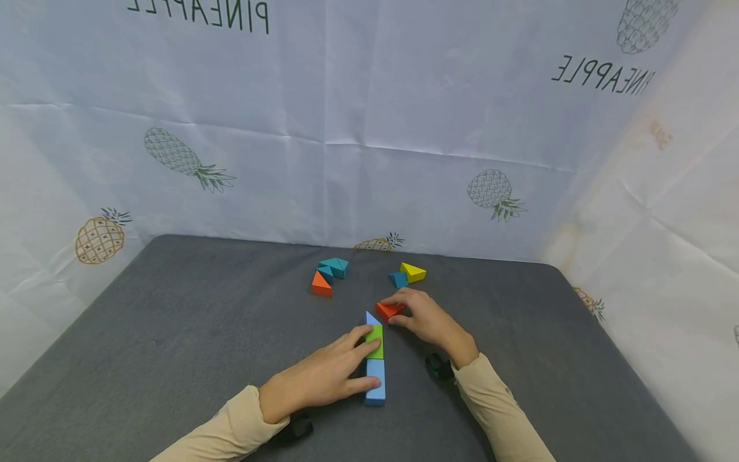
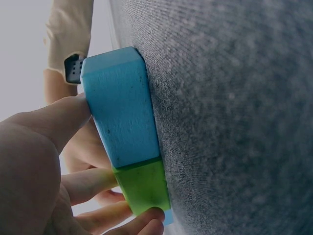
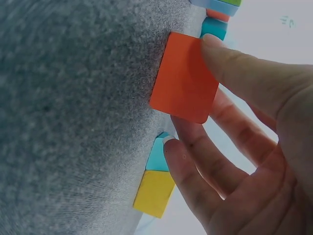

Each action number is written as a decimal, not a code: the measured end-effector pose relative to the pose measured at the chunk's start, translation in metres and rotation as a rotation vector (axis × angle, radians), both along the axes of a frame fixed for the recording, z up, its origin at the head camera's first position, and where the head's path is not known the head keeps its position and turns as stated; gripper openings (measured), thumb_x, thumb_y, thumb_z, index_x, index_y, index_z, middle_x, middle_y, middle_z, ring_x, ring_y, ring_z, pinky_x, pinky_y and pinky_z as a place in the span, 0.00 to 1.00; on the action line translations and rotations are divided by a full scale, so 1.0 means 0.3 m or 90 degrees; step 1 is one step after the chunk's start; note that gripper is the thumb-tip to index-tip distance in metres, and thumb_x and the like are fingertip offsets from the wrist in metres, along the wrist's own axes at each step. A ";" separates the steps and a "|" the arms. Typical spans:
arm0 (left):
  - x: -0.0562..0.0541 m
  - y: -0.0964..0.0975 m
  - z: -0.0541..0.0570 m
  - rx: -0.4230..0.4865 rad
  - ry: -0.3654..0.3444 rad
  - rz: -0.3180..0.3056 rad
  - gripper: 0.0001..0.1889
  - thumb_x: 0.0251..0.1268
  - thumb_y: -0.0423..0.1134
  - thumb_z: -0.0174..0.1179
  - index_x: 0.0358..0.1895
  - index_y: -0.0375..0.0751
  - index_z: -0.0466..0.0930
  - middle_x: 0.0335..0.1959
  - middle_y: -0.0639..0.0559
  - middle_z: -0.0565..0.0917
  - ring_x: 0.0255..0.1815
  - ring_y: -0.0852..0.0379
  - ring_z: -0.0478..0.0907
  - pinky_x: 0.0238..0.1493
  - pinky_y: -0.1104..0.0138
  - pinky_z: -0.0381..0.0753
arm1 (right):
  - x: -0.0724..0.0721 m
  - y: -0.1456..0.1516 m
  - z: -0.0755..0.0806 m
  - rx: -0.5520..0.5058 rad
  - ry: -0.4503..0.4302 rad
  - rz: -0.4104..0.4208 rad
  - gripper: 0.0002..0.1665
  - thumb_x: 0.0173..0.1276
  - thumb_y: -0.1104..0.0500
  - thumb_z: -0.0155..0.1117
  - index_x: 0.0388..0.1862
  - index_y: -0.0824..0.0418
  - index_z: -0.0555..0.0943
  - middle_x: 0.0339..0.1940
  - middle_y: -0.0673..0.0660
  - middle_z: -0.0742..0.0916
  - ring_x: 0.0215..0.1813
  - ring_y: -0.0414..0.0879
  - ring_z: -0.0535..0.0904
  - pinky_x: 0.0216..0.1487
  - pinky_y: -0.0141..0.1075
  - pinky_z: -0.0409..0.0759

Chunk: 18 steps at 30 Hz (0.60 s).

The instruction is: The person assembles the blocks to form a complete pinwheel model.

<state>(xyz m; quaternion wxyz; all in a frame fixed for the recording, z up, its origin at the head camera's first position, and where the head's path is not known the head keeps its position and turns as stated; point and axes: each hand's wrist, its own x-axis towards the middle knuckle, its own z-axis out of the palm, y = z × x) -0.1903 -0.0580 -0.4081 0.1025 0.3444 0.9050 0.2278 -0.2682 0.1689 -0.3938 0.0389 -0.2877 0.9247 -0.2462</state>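
Observation:
On the table stands a row made of a light blue rectangular block point(image 1: 375, 378), a green block point(image 1: 378, 352) and a light blue triangular block point(image 1: 372, 318) at the far end. My left hand point(image 1: 326, 375) rests over this row, its thumb on the blue rectangular block and its fingers on the green one. Just right of the row's far end, my right hand point(image 1: 428, 319) pinches an orange-red triangular block point(image 3: 185, 78) between thumb and fingers. One broad orange-red face of it fills the middle of the right wrist view.
Behind the row, to the left, an orange triangular block point(image 1: 321, 286) lies beside several teal blocks point(image 1: 338, 267). Back right are a yellow triangular block point(image 1: 412, 273) and a teal block point(image 1: 398, 279). A pineapple-printed cloth point(image 1: 358, 192) hangs behind the grey table point(image 1: 202, 308).

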 end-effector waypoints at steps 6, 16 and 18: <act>0.000 0.003 -0.003 0.000 0.009 0.000 0.35 0.71 0.59 0.56 0.74 0.42 0.65 0.77 0.43 0.59 0.74 0.47 0.65 0.68 0.51 0.73 | 0.004 -0.004 0.004 0.002 0.004 0.014 0.22 0.66 0.61 0.68 0.59 0.63 0.82 0.53 0.58 0.86 0.52 0.50 0.81 0.54 0.44 0.82; 0.002 0.003 -0.002 0.008 0.008 -0.006 0.35 0.72 0.58 0.55 0.74 0.42 0.64 0.77 0.43 0.58 0.74 0.47 0.65 0.68 0.52 0.73 | 0.007 -0.011 0.005 0.004 -0.006 0.037 0.22 0.67 0.61 0.68 0.59 0.62 0.82 0.49 0.56 0.87 0.48 0.47 0.81 0.50 0.41 0.82; 0.003 0.002 0.001 0.010 0.008 -0.008 0.35 0.72 0.58 0.55 0.74 0.41 0.64 0.77 0.43 0.58 0.74 0.47 0.65 0.67 0.52 0.73 | 0.008 -0.013 0.004 0.005 -0.011 0.035 0.22 0.67 0.61 0.68 0.60 0.61 0.82 0.49 0.56 0.87 0.48 0.46 0.81 0.51 0.41 0.82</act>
